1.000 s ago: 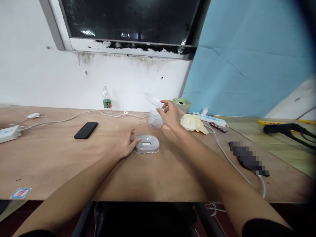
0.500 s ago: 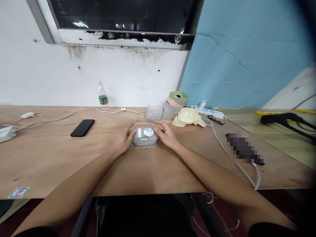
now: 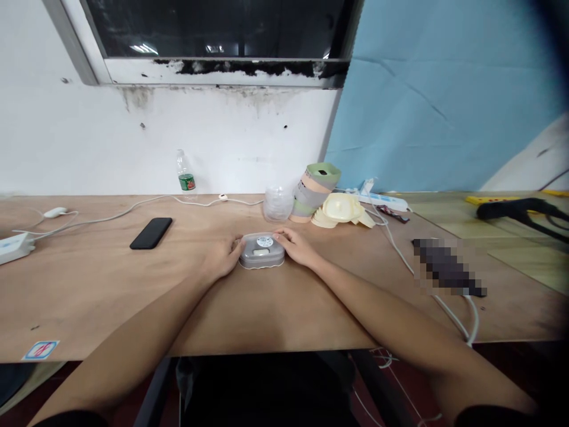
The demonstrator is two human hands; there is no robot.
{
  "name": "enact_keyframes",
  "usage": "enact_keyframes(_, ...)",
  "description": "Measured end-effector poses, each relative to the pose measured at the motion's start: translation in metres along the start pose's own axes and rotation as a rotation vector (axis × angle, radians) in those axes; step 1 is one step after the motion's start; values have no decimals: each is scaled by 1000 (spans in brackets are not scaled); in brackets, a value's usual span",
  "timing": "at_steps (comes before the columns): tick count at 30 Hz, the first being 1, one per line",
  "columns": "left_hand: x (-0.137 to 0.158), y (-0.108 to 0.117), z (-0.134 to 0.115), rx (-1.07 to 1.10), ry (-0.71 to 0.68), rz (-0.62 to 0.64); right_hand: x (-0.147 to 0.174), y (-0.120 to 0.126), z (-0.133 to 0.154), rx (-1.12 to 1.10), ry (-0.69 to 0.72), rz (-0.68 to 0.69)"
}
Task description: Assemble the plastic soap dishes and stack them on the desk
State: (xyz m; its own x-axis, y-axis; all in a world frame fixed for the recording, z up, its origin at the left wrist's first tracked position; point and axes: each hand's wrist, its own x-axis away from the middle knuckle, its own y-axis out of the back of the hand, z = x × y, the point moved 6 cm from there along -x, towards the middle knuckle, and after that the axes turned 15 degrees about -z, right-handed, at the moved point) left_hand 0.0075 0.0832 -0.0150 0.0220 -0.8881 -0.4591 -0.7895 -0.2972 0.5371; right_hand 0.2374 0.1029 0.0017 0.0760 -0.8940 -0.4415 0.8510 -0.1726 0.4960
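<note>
A clear plastic container [image 3: 262, 254] rests on the wooden table, with a round white sticker on its lid and a pale rectangular patch near its front. My left hand [image 3: 225, 256] grips its left side, thumb by the lid's edge and fingers partly hidden behind. Around the right back corner lie the fingers of my right hand [image 3: 295, 245], its thumb at the lid's rim. Just behind the container stands a stack of clear plastic tubs [image 3: 278, 204]. Next to that leans a stack of green, grey and peach sleeves [image 3: 313, 191], beside a pile of pale yellow pieces [image 3: 341, 209].
A black phone [image 3: 151, 233] lies to the left, and a plastic bottle [image 3: 186, 178] stands by the wall. White cables cross the table [image 3: 111, 296] on both sides. At the right are a power strip [image 3: 386, 201], a blurred dark object [image 3: 447, 267] and a black-handled tool [image 3: 520, 210].
The lid has come down, so the container looks flatter than before. Both hands sank with it and stayed on its sides. The camera view has shifted slightly.
</note>
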Motion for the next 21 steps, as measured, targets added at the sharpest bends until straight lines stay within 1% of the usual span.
enact_keyframes(4, 1, 0, 0, -38, 16, 49, 1, 1, 3, -10, 35, 23)
enact_keyframes(9, 0, -4, 5, -27, 26, 56, 1, 1, 1, -2, 42, 44)
enact_keyframes(11, -3, -5, 8, -34, 33, 37, 2, 2, -1, 23, 34, 69)
enact_keyframes(14, -9, 2, 10, -45, 24, -54, 3, 2, -1, 65, 25, 102)
enact_keyframes(16, -10, 11, 3, -45, -43, -121, 3, 3, 1, 74, 32, 99)
enact_keyframes(19, -4, 23, -24, -76, -244, -180, 4, 3, 1, 80, 38, 84)
enact_keyframes(20, 0, 25, -36, -105, -327, -168, 4, 3, 1, 84, 39, 80)
enact_keyframes(21, 5, 24, -46, -143, -394, -129, 4, 3, 0, 87, 41, 76)
